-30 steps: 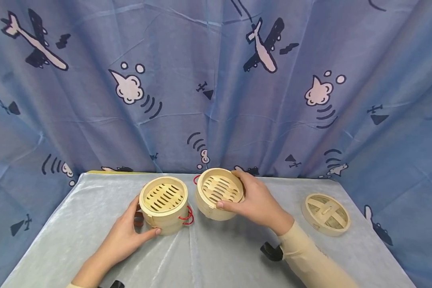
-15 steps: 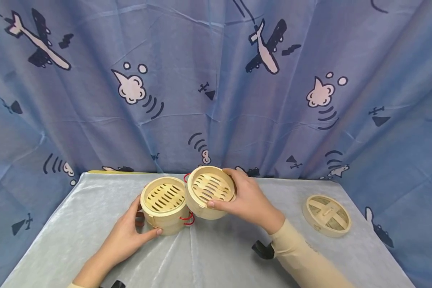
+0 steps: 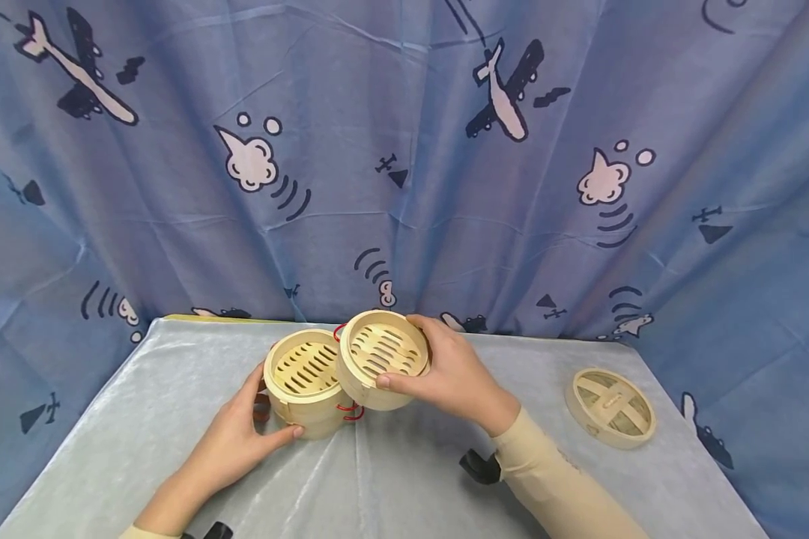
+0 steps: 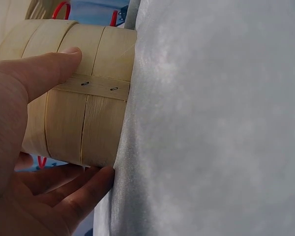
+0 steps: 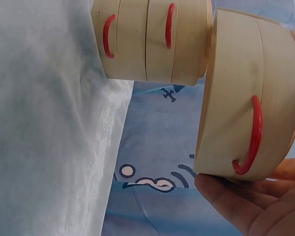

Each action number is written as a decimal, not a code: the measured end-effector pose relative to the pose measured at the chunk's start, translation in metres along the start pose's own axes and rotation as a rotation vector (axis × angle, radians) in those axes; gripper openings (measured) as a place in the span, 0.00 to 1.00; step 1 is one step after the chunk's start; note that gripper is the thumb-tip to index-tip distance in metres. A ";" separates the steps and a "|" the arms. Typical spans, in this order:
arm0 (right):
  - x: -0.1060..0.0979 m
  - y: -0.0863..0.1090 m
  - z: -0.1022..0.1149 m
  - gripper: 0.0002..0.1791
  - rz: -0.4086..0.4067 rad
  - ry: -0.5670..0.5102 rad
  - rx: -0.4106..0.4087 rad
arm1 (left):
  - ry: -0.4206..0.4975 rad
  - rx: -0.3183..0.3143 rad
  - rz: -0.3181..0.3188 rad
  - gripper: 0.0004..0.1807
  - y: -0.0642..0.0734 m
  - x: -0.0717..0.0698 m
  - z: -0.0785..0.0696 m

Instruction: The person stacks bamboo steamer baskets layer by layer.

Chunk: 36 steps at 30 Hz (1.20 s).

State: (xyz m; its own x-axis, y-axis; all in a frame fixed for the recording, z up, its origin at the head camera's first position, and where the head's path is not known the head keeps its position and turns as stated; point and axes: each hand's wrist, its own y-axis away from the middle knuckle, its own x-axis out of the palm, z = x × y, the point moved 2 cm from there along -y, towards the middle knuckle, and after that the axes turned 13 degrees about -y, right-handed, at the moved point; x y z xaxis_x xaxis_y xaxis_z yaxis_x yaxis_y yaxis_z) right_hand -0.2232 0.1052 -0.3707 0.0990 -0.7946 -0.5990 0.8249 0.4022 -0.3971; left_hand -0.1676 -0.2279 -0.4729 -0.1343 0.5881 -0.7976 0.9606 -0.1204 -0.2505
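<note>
Two bamboo steamer baskets (image 3: 303,415) stand stacked on the table, with slatted bases and red handles. My left hand (image 3: 222,442) grips this stack from the left; in the left wrist view its thumb (image 4: 59,69) presses the wall and its fingers wrap underneath in the picture. Another bamboo steamer basket (image 3: 367,391) is held up by my right hand (image 3: 455,378), thumb on the near side and fingers behind. It tilts slightly and overlaps the stack's right rim in the head view. The right wrist view shows its red handle (image 5: 255,132) and its base close to the stack's top.
A round bamboo steamer lid (image 3: 611,400) with crossed strips lies at the right of the table. Pale grey cloth (image 3: 404,479) covers the tabletop. Behind it hangs a blue curtain (image 3: 337,187) printed with planes. Black straps or mounts (image 3: 480,467) sit at the wrists.
My right hand has carried its steamer basket leftward, from beside the stack to over its right rim. My left hand stays on the stack. The lid has not moved on the table.
</note>
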 end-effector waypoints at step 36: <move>0.032 -0.025 0.016 0.57 0.023 -0.005 0.034 | -0.012 0.000 -0.003 0.66 0.000 0.000 0.000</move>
State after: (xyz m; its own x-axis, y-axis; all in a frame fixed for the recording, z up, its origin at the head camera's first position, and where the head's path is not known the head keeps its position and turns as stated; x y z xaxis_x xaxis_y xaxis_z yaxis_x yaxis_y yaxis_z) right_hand -0.2320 0.0625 -0.3687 0.1210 -0.7878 -0.6040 0.8409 0.4047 -0.3594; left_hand -0.1674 -0.2278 -0.4730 -0.1401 0.5792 -0.8030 0.9602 -0.1184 -0.2529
